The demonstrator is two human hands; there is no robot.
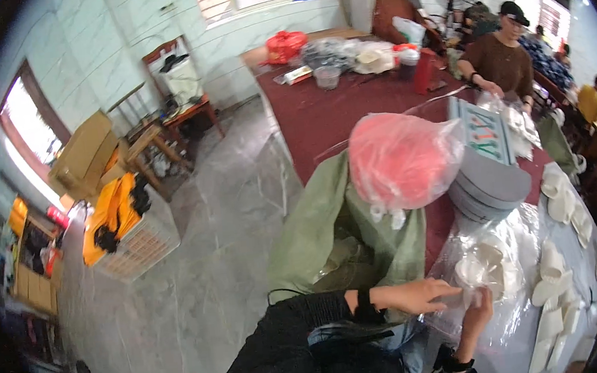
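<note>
My left hand (418,295) reaches from a black sleeve toward a clear plastic bag (492,290) on the table edge, its fingers pinching the film. My right hand (478,315) comes up from below and grips the same bag beside a small white moulded piece (480,267) inside it. Several more white pieces (552,281) lie loose to the right on clear sheeting. Just above my hands hangs a pink bundle in a clear bag (400,159), over a green sack (331,230).
A stack of grey discs (491,186) sits on the dark red table (334,107). A person in brown (498,59) works at the far side. Wooden chairs (178,90), a cardboard box (84,157) and a white crate (135,245) stand on the grey floor at left.
</note>
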